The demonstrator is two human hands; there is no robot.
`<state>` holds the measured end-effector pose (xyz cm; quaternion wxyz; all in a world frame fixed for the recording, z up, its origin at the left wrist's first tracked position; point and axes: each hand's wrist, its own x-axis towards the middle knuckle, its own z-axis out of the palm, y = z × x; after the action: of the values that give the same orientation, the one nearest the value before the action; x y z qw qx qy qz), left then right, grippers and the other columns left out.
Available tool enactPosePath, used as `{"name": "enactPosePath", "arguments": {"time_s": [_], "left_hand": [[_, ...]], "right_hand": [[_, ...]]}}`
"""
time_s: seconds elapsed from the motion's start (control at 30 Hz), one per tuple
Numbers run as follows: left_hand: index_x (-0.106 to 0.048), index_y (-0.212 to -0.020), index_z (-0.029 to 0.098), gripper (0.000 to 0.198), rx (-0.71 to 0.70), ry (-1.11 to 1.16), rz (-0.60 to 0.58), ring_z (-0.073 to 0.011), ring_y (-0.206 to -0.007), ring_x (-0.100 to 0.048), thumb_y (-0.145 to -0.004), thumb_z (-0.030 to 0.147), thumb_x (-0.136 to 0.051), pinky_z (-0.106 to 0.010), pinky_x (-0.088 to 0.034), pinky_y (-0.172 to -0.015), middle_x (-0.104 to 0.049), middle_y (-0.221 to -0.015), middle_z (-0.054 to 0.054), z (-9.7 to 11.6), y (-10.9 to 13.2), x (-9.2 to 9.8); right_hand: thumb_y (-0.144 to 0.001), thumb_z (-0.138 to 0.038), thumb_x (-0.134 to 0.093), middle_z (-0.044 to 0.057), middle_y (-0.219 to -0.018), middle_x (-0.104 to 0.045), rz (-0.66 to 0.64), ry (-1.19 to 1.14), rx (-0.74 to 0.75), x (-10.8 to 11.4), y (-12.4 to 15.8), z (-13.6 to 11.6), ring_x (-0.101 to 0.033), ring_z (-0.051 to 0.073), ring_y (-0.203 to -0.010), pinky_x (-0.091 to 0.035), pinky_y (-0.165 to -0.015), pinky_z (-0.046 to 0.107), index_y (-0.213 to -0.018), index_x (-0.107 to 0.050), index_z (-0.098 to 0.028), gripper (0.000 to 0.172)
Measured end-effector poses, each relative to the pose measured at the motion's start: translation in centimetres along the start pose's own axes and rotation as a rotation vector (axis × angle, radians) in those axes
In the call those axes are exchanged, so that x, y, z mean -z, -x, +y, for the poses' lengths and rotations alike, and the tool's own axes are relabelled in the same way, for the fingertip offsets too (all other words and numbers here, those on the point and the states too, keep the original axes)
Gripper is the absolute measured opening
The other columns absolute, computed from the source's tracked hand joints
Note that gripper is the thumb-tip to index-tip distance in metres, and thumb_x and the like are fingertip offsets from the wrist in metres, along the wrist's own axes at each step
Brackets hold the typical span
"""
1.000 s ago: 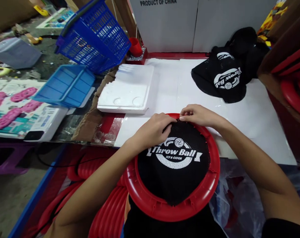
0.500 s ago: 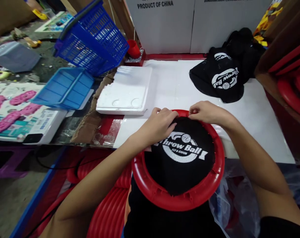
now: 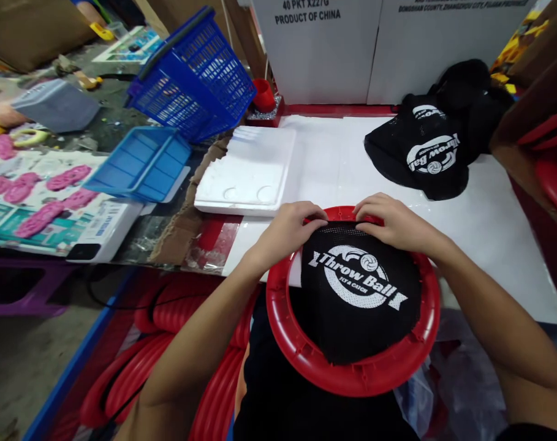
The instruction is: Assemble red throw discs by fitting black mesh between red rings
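A red plastic ring (image 3: 285,334) rests close to my body at the table's near edge. Black mesh fabric (image 3: 374,331) printed with a white "Throw Ball" logo lies across its opening. At the ring's far left, my left hand (image 3: 299,228) is closed, thumb and fingers pinching the fabric's upper edge. My right hand (image 3: 393,222) pinches the same edge farther right, its fingertips on the far rim. White table surface shows through a gap between fabric and ring on the left. More printed black mesh pieces (image 3: 425,150) lie piled at the back right.
A white foam block (image 3: 246,171) lies left of the ring. Farther left stand a light-blue tray (image 3: 140,162) and a tilted blue basket (image 3: 195,73). White cartons (image 3: 324,55) close off the back. Stacked red rings (image 3: 218,392) sit below on the left. Another person's hand (image 3: 2,110) shows at far left.
My left hand has drawn back toward the ring's left rim, and my right thumb has come down onto the fabric. The fabric has shifted right within the ring. The camera view has turned slightly left.
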<state>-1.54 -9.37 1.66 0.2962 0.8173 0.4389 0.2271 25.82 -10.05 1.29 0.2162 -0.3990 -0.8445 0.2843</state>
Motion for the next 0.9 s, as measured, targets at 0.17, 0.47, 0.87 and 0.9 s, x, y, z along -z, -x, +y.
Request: {"name": "enactPosePath", "arguments": {"time_s": [0.17, 0.47, 0.87, 0.9], "left_hand": [[-0.08, -0.098, 0.018, 0.013, 0.095, 0.183, -0.099, -0.019, -0.087, -0.075, -0.094, 0.026, -0.069, -0.035, -0.061, -0.083, -0.082, -0.096, -0.006, -1.3, -1.0, 0.9], [-0.074, -0.12, 0.018, 0.027, 0.064, 0.164, -0.274, -0.0198, -0.082, -0.072, -0.098, 0.023, -0.059, -0.034, -0.058, -0.075, -0.079, -0.096, -0.008, -1.2, -2.1, 2.3], [-0.072, -0.105, 0.013, 0.029, -0.077, -0.438, -0.139, -0.0225, -0.088, -0.066, -0.101, 0.009, -0.043, -0.037, -0.053, -0.085, -0.069, -0.102, -0.014, 0.4, -1.7, 0.6], [-0.073, -0.105, 0.013, 0.03, -0.081, -0.411, -0.131, -0.0225, -0.089, -0.067, -0.103, 0.011, -0.043, -0.037, -0.053, -0.086, -0.071, -0.099, -0.013, 0.2, -1.9, 0.8]], "right_hand": [[-0.087, -0.037, -0.076, 0.009, -0.122, -0.072, 0.009, -0.301, -0.194, 0.9, -0.6, 1.1, -0.066, 0.026, -0.11, -0.049, -0.106, 0.048, -0.084, -0.074, -0.02, 0.017], [-0.079, -0.038, -0.082, 0.006, -0.114, -0.069, -0.028, -0.473, -0.316, 1.0, -1.1, 1.5, -0.065, 0.02, -0.093, -0.054, -0.093, 0.041, -0.079, -0.076, -0.02, 0.02], [-0.091, -0.043, -0.07, 0.007, -0.113, -0.064, -0.095, -0.362, -0.248, 1.2, -0.9, 1.9, -0.06, 0.018, -0.084, -0.052, -0.082, 0.039, -0.083, -0.076, -0.02, 0.024], [-0.092, -0.041, -0.068, 0.007, -0.114, -0.064, -0.091, -0.353, -0.252, 1.0, -0.9, 1.9, -0.06, 0.018, -0.084, -0.052, -0.081, 0.039, -0.083, -0.075, -0.02, 0.024]]}}
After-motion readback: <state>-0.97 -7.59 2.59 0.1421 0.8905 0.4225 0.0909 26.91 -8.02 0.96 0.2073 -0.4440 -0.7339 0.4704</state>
